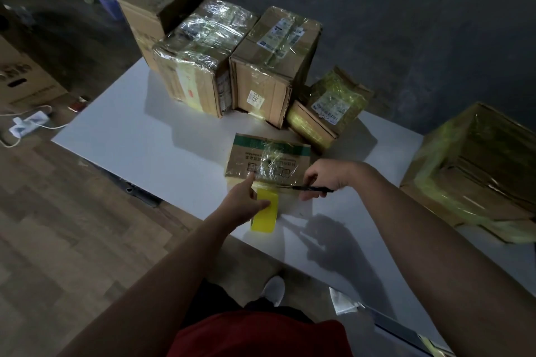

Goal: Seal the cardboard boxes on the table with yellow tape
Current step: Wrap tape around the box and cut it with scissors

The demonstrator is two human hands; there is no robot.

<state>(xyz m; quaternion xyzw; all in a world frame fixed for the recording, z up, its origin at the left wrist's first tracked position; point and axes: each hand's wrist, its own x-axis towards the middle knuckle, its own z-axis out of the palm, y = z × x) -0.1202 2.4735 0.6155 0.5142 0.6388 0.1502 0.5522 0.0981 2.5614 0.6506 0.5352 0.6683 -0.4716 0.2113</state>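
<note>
We are taping the near box (266,158), left hand (245,201) gripping yellow tape (265,213), right hand (326,175) holding a black tool (313,189); far boxes (272,72) seeming sealed.

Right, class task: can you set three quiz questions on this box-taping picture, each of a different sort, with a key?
1. True or false: the left hand grips the yellow tape roll.
2. Multiple choice: the right hand holds A) a thin black tool, B) red scissors, C) a white tape dispenser.
3. Fill in: the small green-striped box lies on a ____ table.
Key: 1 true; 2 A; 3 white.
</note>
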